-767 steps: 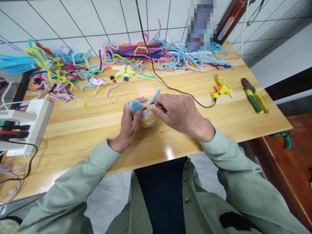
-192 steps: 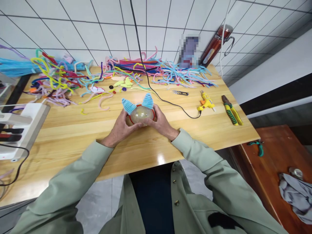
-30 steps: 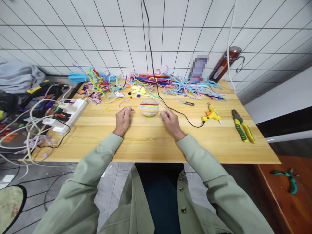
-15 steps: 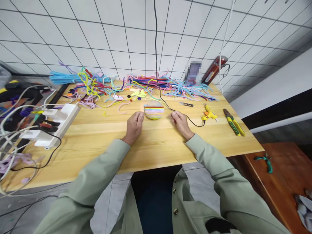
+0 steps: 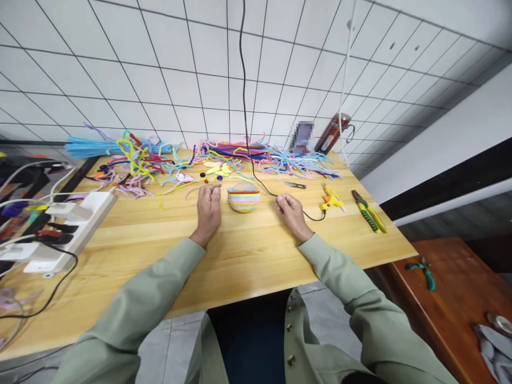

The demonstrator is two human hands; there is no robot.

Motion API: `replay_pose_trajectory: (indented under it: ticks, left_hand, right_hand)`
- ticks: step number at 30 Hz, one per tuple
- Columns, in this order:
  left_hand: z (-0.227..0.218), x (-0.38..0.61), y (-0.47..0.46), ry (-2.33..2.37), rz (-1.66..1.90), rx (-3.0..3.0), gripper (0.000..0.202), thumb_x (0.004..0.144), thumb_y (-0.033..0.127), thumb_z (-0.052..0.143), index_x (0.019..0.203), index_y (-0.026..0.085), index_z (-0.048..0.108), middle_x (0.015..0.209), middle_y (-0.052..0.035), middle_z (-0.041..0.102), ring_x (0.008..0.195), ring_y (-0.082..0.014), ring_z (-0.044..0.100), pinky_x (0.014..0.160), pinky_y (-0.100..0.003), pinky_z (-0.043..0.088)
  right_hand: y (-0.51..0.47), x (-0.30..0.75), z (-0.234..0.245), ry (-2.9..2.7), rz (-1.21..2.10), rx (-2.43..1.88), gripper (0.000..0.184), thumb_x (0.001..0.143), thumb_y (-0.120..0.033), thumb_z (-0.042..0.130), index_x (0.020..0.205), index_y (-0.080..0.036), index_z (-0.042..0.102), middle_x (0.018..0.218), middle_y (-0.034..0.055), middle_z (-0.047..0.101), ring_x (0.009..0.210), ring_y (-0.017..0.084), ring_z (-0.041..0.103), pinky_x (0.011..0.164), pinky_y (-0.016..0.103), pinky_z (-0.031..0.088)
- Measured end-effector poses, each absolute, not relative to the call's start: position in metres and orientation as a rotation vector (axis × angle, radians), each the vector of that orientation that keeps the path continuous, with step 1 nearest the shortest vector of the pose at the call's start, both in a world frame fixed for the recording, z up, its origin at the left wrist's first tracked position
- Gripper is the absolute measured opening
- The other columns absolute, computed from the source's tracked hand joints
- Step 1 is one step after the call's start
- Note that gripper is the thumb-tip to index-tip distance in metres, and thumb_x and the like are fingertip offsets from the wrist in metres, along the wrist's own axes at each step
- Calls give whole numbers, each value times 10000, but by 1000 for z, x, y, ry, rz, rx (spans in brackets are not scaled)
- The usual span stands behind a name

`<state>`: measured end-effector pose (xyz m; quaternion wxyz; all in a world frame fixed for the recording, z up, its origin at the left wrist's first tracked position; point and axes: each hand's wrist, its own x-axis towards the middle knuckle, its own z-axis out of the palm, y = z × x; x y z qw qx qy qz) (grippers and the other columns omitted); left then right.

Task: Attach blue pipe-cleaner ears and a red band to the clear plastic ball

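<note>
A round disc or ball banded with red, yellow, white, pink and blue strips lies on the wooden table between my hands; its upper part looks pale and see-through. My left hand rests just left of it, fingers loosely curled, not touching it. To its right, and farther from it, my right hand lies with fingers curled in. The black cord of the yellow glue gun passes at the right fingertips and partly behind that hand. Nothing shows in either hand.
Pipe cleaners in many colours are heaped along the wall. Small thread snips and green-yellow pliers lie to the right. A red flask leans at the back. On the left sits a white power strip with several cords.
The camera view has tilted up and shifted slightly right, so the table sits lower. My left hand has drawn a little away from the banded round piece; my right hand stays beside the cord.
</note>
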<state>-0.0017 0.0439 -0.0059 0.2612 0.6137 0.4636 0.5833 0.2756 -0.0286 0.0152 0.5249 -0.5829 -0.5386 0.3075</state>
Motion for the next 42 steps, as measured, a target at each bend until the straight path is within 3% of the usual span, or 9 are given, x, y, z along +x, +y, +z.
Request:
replay_pose_trajectory:
  ticks: [4, 9, 14, 21, 27, 34, 38, 42]
  left_hand:
    - [-11, -7, 42, 1259, 1594, 1675, 410, 1147, 572, 499, 1136, 239, 739, 1145, -100, 734, 1163, -291, 673, 1099, -451, 514]
    - [-14, -7, 34, 1251, 1550, 1715, 367, 1160, 483, 475, 1134, 253, 760, 1108, -80, 743, 1102, -275, 696, 1046, -439, 543]
    - [-15, -10, 38, 1269, 1511, 1717, 420, 1174, 505, 441, 1080, 260, 768, 1054, -68, 748, 1035, -270, 694, 993, -436, 564]
    - [-17, -13, 36, 1267, 1528, 1623, 434, 1180, 547, 454, 1099, 283, 789, 1098, -61, 747, 1048, -260, 701, 919, -412, 592]
    - [-17, -12, 32, 1260, 1513, 1649, 415, 1182, 541, 465, 1114, 285, 784, 1106, -55, 753, 1054, -253, 708, 979, -417, 574]
    - [-11, -12, 28, 1301, 1423, 1606, 433, 1181, 494, 459, 1119, 219, 787, 1109, -62, 749, 1032, -230, 698, 974, -377, 574]
    - [9, -12, 29, 1370, 1395, 1553, 391, 1145, 478, 508, 1073, 211, 784, 1069, -59, 763, 1008, -227, 707, 949, -354, 577]
    - [48, -7, 67, 1348, 1300, 1726, 371, 1121, 456, 514, 1064, 218, 793, 1052, -57, 787, 1029, -233, 726, 959, -345, 583]
  right_hand:
    - [-5, 301, 52, -1361, 638, -1386, 418, 950, -646, 741, 880, -235, 713, 798, -11, 678, 754, 173, 579, 763, 330, 489]
    - [73, 325, 98, -1641, 358, -1454, 192, 981, -334, 670, 1005, -213, 817, 1007, 50, 832, 924, 226, 727, 909, 374, 557]
    - [161, 329, 108, -1870, 161, -1717, 373, 954, -93, 552, 1086, -189, 888, 1183, 95, 884, 1157, 281, 778, 1085, 416, 549]
    - [234, 329, 96, -1937, 9, -2125, 431, 988, -109, 555, 1247, -191, 890, 1322, 132, 867, 1211, 305, 762, 1053, 406, 562]
    - [254, 327, 90, -2079, 26, -2148, 361, 956, -133, 655, 1234, -153, 884, 1295, 164, 862, 1197, 313, 764, 1028, 389, 558]
    - [256, 326, 89, -2201, -2, -2121, 358, 990, -150, 595, 1247, -160, 844, 1320, 171, 839, 1222, 318, 753, 1044, 384, 568]
    - [256, 327, 91, -2254, 7, -2094, 369, 979, -173, 661, 1315, -162, 813, 1435, 204, 781, 1297, 345, 731, 1089, 405, 571]
    - [257, 327, 92, -2271, 53, -2098, 330, 984, -126, 628, 1249, -161, 822, 1347, 206, 819, 1263, 358, 758, 1078, 425, 568]
